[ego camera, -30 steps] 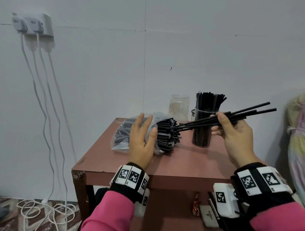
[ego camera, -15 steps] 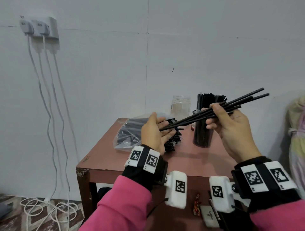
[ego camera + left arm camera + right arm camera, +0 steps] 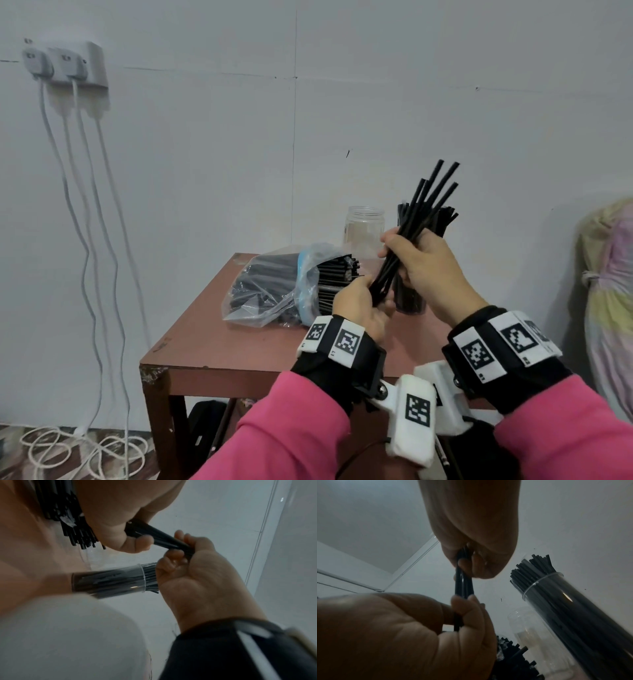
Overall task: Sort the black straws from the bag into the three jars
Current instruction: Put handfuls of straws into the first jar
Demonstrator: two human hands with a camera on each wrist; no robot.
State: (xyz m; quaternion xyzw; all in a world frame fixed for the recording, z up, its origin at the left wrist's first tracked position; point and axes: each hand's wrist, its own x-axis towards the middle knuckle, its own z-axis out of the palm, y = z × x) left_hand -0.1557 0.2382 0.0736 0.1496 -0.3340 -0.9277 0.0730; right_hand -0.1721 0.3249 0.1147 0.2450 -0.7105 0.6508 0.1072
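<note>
A bundle of several black straws (image 3: pixel 426 205) stands almost upright above the table, and both hands hold it. My right hand (image 3: pixel 411 253) grips the bundle at its middle, fingers curled round it (image 3: pixel 467 562). My left hand (image 3: pixel 363 301) pinches its lower end (image 3: pixel 137 539). A clear plastic bag (image 3: pixel 270 291) of black straws lies on the table with its open end toward my hands. Behind my right hand stands a jar packed with straws (image 3: pixel 570 608). To its left is an empty clear jar (image 3: pixel 363 224).
The small reddish-brown table (image 3: pixel 219 346) stands against a white wall. White cables (image 3: pixel 92 240) hang from a wall socket at the left and coil on the floor. A pale cloth bundle (image 3: pixel 609 308) is at the right edge. Small items lie under the table.
The bundle has swung from nearly level to almost upright. My left hand left the bag and took hold of the bundle's lower end. Both hands came closer together.
</note>
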